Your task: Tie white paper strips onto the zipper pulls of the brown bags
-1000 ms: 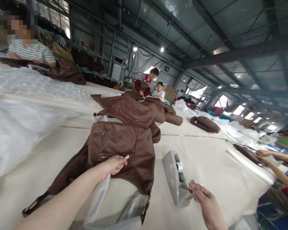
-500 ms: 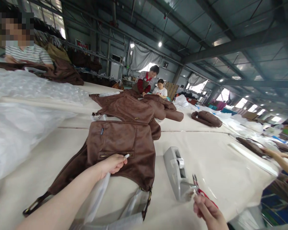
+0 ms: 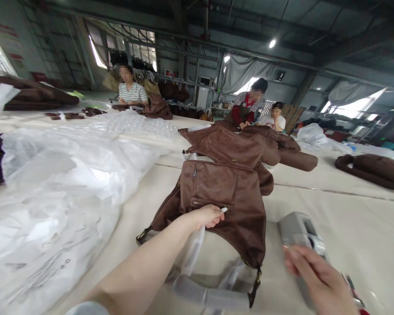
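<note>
A brown leather bag (image 3: 243,223) lies on the pale table in front of me, with zips and metal strap clips. My left hand (image 3: 210,217) is closed over its front and pinches the end of a strap wrapped in white film (image 3: 193,249). More of the wrapped strap loops below the bag. My right hand (image 3: 318,271), blurred, is above the grey tape dispenser (image 3: 293,225) to the right of the bag. Its thumb and finger pinch what looks like a small piece of clear tape. Beside that hand, a metal tool (image 3: 353,289) with red on it is partly hidden.
Crumpled clear plastic (image 3: 75,183) covers much of the table's left. More brown bags (image 3: 230,144) are piled beyond the front one, and another bag (image 3: 374,170) lies at far right. Co-workers, one in a striped shirt (image 3: 133,92), are across the table.
My view has turned left, so things appear further right. My right hand has come off the dispenser's cutter end and moved left over its body. My left hand keeps its hold on the wrapped strap.
</note>
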A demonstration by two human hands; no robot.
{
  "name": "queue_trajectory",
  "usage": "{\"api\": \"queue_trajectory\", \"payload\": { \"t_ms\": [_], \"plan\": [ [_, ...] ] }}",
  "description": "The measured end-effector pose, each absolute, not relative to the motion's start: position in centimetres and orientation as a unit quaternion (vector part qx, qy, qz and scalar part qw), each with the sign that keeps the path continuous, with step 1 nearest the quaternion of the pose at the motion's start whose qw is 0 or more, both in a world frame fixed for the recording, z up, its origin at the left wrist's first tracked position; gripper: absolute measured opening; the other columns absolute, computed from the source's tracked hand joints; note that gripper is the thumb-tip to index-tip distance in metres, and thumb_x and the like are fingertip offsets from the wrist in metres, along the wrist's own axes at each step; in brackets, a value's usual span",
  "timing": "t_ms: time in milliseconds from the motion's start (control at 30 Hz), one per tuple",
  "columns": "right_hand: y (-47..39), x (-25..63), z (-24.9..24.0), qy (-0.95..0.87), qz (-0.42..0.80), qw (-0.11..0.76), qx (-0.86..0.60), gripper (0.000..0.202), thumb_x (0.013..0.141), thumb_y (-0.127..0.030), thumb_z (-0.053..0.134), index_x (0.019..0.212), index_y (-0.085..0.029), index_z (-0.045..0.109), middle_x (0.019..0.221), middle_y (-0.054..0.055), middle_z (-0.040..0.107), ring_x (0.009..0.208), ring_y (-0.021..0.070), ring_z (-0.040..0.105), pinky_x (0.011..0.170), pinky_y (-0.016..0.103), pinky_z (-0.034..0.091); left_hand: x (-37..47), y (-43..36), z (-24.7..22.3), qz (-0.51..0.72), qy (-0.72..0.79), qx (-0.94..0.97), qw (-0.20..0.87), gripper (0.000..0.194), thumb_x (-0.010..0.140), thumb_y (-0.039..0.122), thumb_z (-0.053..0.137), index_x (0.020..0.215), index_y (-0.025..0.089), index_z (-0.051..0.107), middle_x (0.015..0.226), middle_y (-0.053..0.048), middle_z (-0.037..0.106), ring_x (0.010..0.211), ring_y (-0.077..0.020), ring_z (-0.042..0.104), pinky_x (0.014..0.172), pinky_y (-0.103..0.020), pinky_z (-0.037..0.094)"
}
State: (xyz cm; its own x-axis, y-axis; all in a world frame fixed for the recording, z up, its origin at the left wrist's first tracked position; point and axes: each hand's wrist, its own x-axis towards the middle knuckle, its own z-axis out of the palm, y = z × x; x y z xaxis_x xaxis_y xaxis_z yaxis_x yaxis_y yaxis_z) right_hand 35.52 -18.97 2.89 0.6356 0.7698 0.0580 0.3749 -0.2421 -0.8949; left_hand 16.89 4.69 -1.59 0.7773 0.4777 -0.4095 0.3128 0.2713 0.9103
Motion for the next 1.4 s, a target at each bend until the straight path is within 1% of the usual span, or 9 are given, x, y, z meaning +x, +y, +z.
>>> {"api": "queue_trajectory", "payload": {
  "t_ms": [67,167,300,533,667,1000,1133,1267,1400],
  "plan": [
    [-13.2,32.4,3.5,-0.432,0.294,0.511,-0.682,0.038,0.072,-0.059,0.061,0.076,-0.022,0.068,0.062,0.004,0.062,0.056,0.0168,0.055,0.053,0.028,0.046,16.9,4.4,-1.5,0.058,0.331,0.615,0.713,0.032,0.080,0.048,0.052,0.071,0.017,0.047,0.046,0.011,0.026,0.035,-0.0030,0.017,0.042,-0.020,0.009],
    [-6.8,30.3,1.8,-0.425,0.346,0.553,-0.628,0.039,0.071,-0.057,0.065,0.072,-0.018,0.064,0.058,0.000,0.057,0.049,0.0113,0.048,0.047,0.023,0.037,17.1,4.1,-1.5,0.058,0.338,0.644,0.684,0.029,0.081,0.044,0.048,0.070,0.017,0.048,0.046,0.010,0.030,0.036,-0.0043,0.023,0.041,-0.020,0.015],
    [-4.2,30.6,-1.6,-0.388,0.398,0.583,-0.592,0.039,0.071,-0.054,0.066,0.069,-0.016,0.062,0.053,-0.003,0.052,0.045,0.0081,0.042,0.045,0.022,0.030,17.6,4.0,-2.0,0.049,0.351,0.675,0.647,0.025,0.080,0.039,0.048,0.069,0.017,0.049,0.047,0.008,0.034,0.038,-0.0057,0.028,0.042,-0.020,0.021],
    [-4.4,30.6,-2.3,-0.365,0.457,0.504,-0.635,0.038,0.067,-0.052,0.067,0.062,-0.016,0.056,0.048,-0.004,0.051,0.041,0.0066,0.042,0.040,0.020,0.027,17.7,4.1,-1.7,0.068,0.275,0.836,0.470,0.029,0.083,0.025,0.036,0.073,0.017,0.062,0.071,-0.002,0.063,0.064,-0.0139,0.053,0.059,-0.023,0.036],
    [-4.1,30.6,-2.5,-0.350,0.459,0.473,-0.666,0.031,0.070,-0.046,0.064,0.063,-0.017,0.055,0.046,-0.005,0.050,0.038,0.0062,0.042,0.037,0.018,0.026,17.5,4.0,-1.2,0.061,0.299,0.840,0.450,0.027,0.081,0.024,0.036,0.070,0.017,0.060,0.070,-0.002,0.062,0.065,-0.0148,0.053,0.058,-0.023,0.035],
    [-4.8,31.3,-2.2,-0.382,0.502,0.446,-0.635,0.027,0.072,-0.042,0.063,0.073,-0.014,0.062,0.057,-0.002,0.058,0.046,0.0070,0.051,0.042,0.018,0.034,18.0,3.7,-1.7,0.080,0.396,0.649,0.644,0.038,0.087,0.044,0.039,0.059,0.019,0.043,0.042,0.007,0.032,0.037,-0.0074,0.024,0.041,-0.023,0.016],
    [-5.3,31.5,-2.1,-0.376,0.546,0.453,-0.597,0.033,0.069,-0.043,0.065,0.084,-0.014,0.066,0.068,0.001,0.064,0.054,0.0079,0.056,0.050,0.019,0.040,17.7,4.0,-1.0,0.018,0.383,0.507,0.772,0.031,0.086,0.038,0.042,0.063,0.018,0.044,0.041,0.010,0.021,0.033,-0.0051,0.009,0.038,-0.021,0.006],
    [-5.3,31.2,-2.4,-0.387,0.513,0.443,-0.625,0.018,0.070,-0.032,0.060,0.071,-0.014,0.063,0.058,-0.001,0.061,0.052,0.0089,0.056,0.050,0.020,0.041,17.1,3.9,-0.2,-0.092,0.272,0.322,0.902,0.023,0.086,0.025,0.037,0.067,0.017,0.047,0.044,0.010,0.017,0.033,-0.0049,0.006,0.035,-0.016,0.006],
    [-5.0,31.0,-2.6,-0.422,0.466,0.450,-0.634,0.013,0.072,-0.023,0.052,0.064,-0.015,0.060,0.051,-0.002,0.058,0.049,0.0080,0.054,0.049,0.019,0.041,17.1,3.7,-0.3,-0.102,0.232,0.262,0.931,0.024,0.087,0.024,0.036,0.069,0.015,0.049,0.045,0.009,0.016,0.034,-0.0045,0.005,0.033,-0.014,0.007]
  ]
}}
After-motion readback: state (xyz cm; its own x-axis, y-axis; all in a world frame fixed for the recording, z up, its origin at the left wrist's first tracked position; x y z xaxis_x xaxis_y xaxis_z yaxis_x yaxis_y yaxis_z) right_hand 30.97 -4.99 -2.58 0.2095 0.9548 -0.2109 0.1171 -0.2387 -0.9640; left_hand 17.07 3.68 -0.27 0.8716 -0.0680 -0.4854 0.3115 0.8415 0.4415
